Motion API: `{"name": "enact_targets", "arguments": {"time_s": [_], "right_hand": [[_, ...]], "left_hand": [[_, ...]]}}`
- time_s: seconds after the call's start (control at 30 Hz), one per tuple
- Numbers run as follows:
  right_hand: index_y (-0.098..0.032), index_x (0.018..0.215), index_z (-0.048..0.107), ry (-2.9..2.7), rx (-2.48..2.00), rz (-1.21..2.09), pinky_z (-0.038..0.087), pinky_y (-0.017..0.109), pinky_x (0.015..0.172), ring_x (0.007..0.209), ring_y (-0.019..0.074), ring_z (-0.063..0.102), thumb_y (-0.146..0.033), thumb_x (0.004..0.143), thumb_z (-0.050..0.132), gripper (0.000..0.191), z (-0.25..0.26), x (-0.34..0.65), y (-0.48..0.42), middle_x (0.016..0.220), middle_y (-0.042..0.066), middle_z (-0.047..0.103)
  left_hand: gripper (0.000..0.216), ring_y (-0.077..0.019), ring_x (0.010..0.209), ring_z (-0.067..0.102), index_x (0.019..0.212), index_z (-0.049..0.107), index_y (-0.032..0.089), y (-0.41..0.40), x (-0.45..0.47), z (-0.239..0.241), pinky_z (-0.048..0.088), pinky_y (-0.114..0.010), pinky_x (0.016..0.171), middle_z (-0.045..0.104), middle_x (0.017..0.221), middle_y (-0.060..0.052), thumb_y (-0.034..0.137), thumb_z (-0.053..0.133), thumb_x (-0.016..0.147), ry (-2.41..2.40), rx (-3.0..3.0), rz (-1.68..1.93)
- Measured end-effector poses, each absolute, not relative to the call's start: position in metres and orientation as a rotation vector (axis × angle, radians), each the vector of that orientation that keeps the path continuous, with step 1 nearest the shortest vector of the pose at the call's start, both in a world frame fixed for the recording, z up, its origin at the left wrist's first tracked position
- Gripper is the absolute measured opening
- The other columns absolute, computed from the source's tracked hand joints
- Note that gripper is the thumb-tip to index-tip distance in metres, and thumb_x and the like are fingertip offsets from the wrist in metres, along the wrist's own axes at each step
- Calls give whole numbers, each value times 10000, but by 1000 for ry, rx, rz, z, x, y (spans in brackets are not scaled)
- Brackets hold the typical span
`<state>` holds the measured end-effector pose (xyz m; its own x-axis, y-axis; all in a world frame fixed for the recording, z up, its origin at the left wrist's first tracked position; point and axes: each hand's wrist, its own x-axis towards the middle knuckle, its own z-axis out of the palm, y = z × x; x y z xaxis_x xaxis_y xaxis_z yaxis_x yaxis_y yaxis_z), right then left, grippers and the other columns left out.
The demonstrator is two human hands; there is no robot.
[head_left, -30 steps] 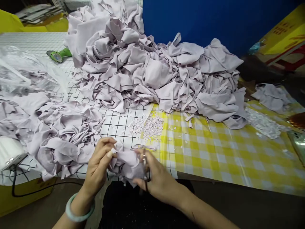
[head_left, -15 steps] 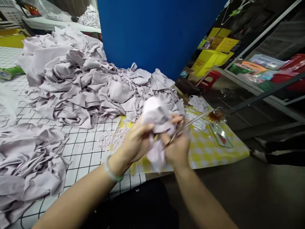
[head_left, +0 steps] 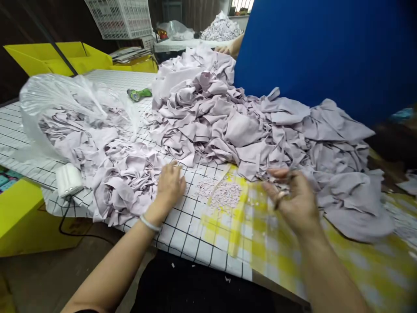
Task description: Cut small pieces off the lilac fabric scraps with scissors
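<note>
My left hand (head_left: 171, 184) is at the right edge of the smaller heap of pale lilac cloth pieces (head_left: 124, 174), its fingers apart and holding nothing I can see. My right hand (head_left: 298, 202) hovers over the yellow checked sheet, in front of the large heap of the same cloth (head_left: 241, 126). A pair of scissors (head_left: 279, 198) is in it, with dark metal loops around the fingers; motion blurs the blades. Tiny cloth snippets (head_left: 226, 194) lie scattered between my hands.
A clear plastic bag (head_left: 39, 100) spills cloth at the left, beside a white device (head_left: 69, 180) with a black cable. A green tape dispenser (head_left: 139, 94) lies farther back. A blue panel (head_left: 319, 48) stands behind the large heap, where another person's hand (head_left: 228, 50) shows.
My view has turned left. The cloth piece that both hands held is no longer in them. My hands have moved apart, the left one to the smaller heap; the scissors stay in the right.
</note>
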<state>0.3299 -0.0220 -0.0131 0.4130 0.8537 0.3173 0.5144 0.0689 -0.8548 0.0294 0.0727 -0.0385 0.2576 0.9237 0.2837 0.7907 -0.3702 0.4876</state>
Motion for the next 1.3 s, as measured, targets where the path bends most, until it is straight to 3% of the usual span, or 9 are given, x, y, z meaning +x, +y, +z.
{"name": "enact_targets", "arguments": {"time_s": [0.1, 0.2, 0.5, 0.63, 0.87, 0.97, 1.1, 1.2, 1.3], "right_hand": [[-248, 1015, 566, -1348, -1511, 714, 496, 469, 959, 1060, 268, 649, -516, 770, 763, 413, -15, 267, 2, 1175, 95, 677], [-242, 1024, 576, -1392, -1466, 911, 506, 450, 938, 991, 248, 653, -475, 770, 762, 392, -18, 223, 18, 1171, 99, 677], [-220, 800, 487, -939, -1114, 1660, 478, 258, 643, 652, 112, 526, -412, 640, 855, 445, -23, 130, 29, 740, -46, 558], [-217, 802, 500, -914, -1106, 1601, 390, 212, 543, 587, 83, 431, -334, 645, 846, 397, -19, 120, 19, 685, -78, 475], [-227, 806, 468, -962, -1052, 1554, 380, 212, 581, 642, 99, 424, -222, 693, 785, 336, -23, 116, -27, 735, -59, 455], [-226, 797, 452, -1032, -1082, 1519, 375, 220, 602, 651, 103, 409, -199, 726, 723, 280, -32, 113, -47, 743, -56, 425], [-234, 824, 458, -1186, -1178, 1510, 379, 239, 604, 639, 115, 431, -179, 755, 670, 229, -47, 121, -65, 733, -55, 452], [-240, 853, 468, -1241, -1262, 1351, 443, 277, 711, 731, 147, 525, -181, 753, 691, 252, -48, 126, -61, 818, -25, 555], [-251, 944, 473, -1150, -1259, 1192, 459, 352, 933, 1032, 211, 593, -247, 767, 742, 322, -40, 122, -41, 1118, 49, 630]], "left_hand": [[132, -388, 1084, 596, 929, 609, 124, 109, -17, -31, 462, -590, 926, 646, 1045, -219, 69, 519, 850, 1729, 2273, 677], [152, -254, 776, 637, 726, 570, 175, 100, -45, -23, 519, -394, 750, 638, 748, -79, 86, 553, 847, 1575, 2342, 504], [209, -201, 773, 578, 910, 635, 158, -6, -32, -9, 488, -318, 674, 672, 826, -84, 63, 452, 944, 1023, 2538, 874], [136, -194, 807, 617, 928, 659, 184, -15, -36, 4, 516, -318, 704, 698, 871, -75, 149, 533, 963, 872, 2303, 783], [258, -164, 679, 548, 900, 589, 175, 43, -70, 7, 438, -289, 619, 588, 752, -10, 431, 578, 935, 1575, 1835, 705], [328, -183, 709, 563, 1088, 552, 156, 61, -70, -8, 457, -306, 663, 572, 782, 2, 314, 675, 828, 1687, 1947, 597], [5, -202, 775, 569, 844, 550, 186, 64, -71, -13, 470, -345, 760, 565, 809, -27, 183, 548, 847, 1599, 2147, 573], [136, -196, 783, 569, 786, 505, 202, 57, -71, -5, 472, -343, 781, 572, 813, -33, 213, 467, 916, 1518, 2128, 627], [158, -177, 727, 579, 883, 497, 206, 51, -71, 0, 484, -315, 723, 589, 772, -15, 274, 398, 987, 1447, 1963, 730]]}}
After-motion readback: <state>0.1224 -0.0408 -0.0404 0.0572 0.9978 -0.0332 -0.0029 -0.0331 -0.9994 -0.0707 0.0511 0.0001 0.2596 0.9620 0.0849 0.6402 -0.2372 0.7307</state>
